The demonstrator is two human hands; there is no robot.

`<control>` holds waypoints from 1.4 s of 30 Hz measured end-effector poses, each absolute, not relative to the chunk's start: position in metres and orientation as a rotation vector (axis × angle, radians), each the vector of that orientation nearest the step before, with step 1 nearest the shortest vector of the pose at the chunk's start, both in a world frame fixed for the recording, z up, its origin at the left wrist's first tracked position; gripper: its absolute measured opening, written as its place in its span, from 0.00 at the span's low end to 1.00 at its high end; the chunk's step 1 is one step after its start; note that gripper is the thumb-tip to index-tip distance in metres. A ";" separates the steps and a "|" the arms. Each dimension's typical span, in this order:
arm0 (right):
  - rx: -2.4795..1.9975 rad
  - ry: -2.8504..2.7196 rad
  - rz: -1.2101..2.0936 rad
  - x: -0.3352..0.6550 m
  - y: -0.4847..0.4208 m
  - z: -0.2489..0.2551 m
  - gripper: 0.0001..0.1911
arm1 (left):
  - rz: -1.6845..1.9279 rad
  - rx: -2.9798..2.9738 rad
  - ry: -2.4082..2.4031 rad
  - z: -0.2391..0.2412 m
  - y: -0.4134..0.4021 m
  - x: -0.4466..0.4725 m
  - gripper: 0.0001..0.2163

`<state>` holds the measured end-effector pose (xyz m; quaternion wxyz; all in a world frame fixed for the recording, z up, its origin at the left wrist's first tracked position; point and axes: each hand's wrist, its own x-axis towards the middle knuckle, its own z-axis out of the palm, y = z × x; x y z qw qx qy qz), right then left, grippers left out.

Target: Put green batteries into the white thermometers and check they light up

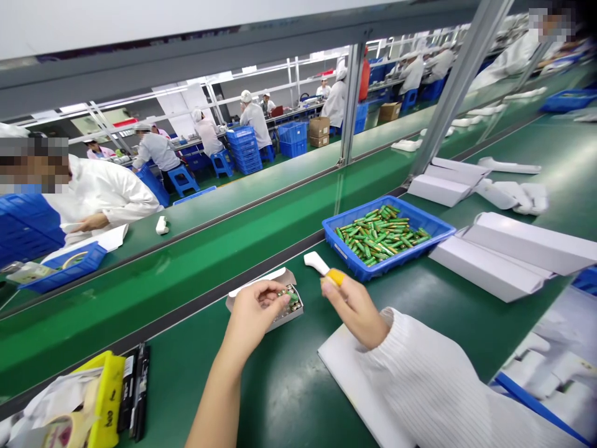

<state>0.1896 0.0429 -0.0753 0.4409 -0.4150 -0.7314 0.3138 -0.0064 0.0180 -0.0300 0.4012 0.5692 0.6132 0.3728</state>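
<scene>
My left hand [254, 308] is at a small white open box [285, 318] with its flap raised. Between thumb and fingers it pinches a green battery [293, 297], over the round metal ends of other batteries standing in the box. To the right, my right hand [354, 306] is closed around a white plastic piece [315, 262] that juts out toward the upper left. Something yellow [334, 277] wraps a fingertip or the piece; I cannot tell which. Beyond this hand, a blue tray [357, 269] holds many loose green batteries.
White folded boxes [494, 264] and white plastic housings [513, 196] lie right. A white sheet or pad [347, 379] is under my right forearm. Black markers [140, 392] and a yellow bin [109, 398] stand left. A green conveyor belt [196, 249] runs behind; a co-worker [107, 190] sits across it.
</scene>
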 end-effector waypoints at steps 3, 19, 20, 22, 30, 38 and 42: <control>-0.900 -1.835 1.314 0.183 0.035 -0.075 0.22 | 1.117 1.194 1.288 -0.026 0.015 0.000 0.16; -0.848 -1.744 1.478 0.181 0.034 -0.075 0.22 | 1.161 1.185 1.207 -0.024 0.014 0.003 0.12; -0.842 -1.728 1.481 0.182 0.034 -0.075 0.22 | 1.158 1.179 1.211 -0.023 0.014 0.004 0.12; -0.824 -1.700 1.479 0.182 0.034 -0.074 0.22 | 1.141 1.156 1.221 -0.021 0.013 0.006 0.13; -0.845 -1.458 1.492 0.185 0.040 -0.066 0.23 | 1.017 1.304 1.269 -0.018 0.007 0.003 0.08; -0.856 -1.071 1.505 0.190 0.057 -0.070 0.24 | 0.989 1.652 1.521 -0.024 0.007 0.012 0.06; -0.724 -1.207 1.757 0.176 0.047 -0.074 0.20 | 1.072 1.937 1.475 -0.035 0.006 0.023 0.05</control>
